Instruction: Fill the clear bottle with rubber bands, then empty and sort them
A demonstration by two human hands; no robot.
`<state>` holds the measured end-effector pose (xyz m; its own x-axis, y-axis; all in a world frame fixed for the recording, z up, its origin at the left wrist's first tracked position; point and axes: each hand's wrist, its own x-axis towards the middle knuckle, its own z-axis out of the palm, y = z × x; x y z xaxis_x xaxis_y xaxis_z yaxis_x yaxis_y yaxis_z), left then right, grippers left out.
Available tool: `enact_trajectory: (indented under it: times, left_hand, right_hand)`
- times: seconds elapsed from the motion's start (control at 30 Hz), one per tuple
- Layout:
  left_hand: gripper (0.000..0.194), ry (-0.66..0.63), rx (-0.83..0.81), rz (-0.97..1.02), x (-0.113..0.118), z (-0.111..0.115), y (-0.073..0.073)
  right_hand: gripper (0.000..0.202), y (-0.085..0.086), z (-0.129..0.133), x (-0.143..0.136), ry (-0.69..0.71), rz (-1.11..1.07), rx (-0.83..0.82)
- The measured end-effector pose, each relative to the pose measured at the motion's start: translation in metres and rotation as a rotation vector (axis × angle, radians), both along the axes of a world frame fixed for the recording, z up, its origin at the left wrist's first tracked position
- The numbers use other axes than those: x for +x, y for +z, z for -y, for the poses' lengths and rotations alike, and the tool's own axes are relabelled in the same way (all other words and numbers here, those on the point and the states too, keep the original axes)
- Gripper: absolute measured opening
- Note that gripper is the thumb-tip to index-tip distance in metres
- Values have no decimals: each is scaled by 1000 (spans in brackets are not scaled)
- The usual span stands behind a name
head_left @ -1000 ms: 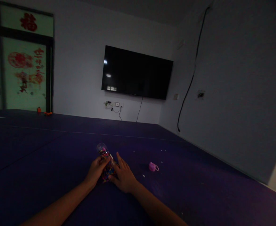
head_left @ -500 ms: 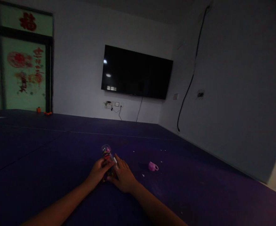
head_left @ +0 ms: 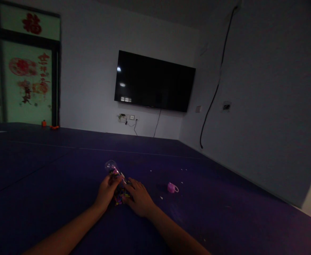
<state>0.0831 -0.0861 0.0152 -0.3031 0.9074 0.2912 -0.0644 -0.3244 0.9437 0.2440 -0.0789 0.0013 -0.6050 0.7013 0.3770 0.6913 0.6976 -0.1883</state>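
Note:
A clear plastic container (head_left: 111,165) with a rounded end lies tilted over the purple surface, its rounded end pointing away to the left. Small colourful pieces show inside it. My left hand (head_left: 106,193) is closed around its side, thumb on top. More colourful pieces (head_left: 119,198) lie in a heap below the container, between my hands; their kind is too dark and small to tell. My right hand (head_left: 140,200) is beside the heap, fingers stretched out and thumb apart, touching the pieces or the container's near end. A pink lid with a loop (head_left: 171,188) lies to the right.
White scraps (head_left: 161,198) are scattered around the lid on the purple surface (head_left: 73,170). Orange objects (head_left: 54,127) stand by the door at far left. A television (head_left: 155,81) hangs on the back wall, and a black cable (head_left: 211,102) runs down the right wall.
The container's rounded end has swung left and tipped lower. More colourful pieces now show between my hands. My right hand's fingers have shifted slightly down the container; the pink lid has stayed put.

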Motion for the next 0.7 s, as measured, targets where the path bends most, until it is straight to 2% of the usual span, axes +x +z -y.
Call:
enact_trajectory:
  times: [0.27,0.43,0.53,0.7]
  left_hand:
    - [50,69,53,-58,-2,-5,-4]
    - [48,91,88,-217,-3,-4,-4]
    - [46,96,109,-305,-3,-1,-2]
    - [47,106,131,-392,2,5,0]
  right_hand:
    - [47,1,-1,2,9,-163,75]
    - [29,3,1,4,-47,-377,166]
    - [43,-1,0,6,-115,-424,156]
    - [52,-8,-2,6,67,-370,58]
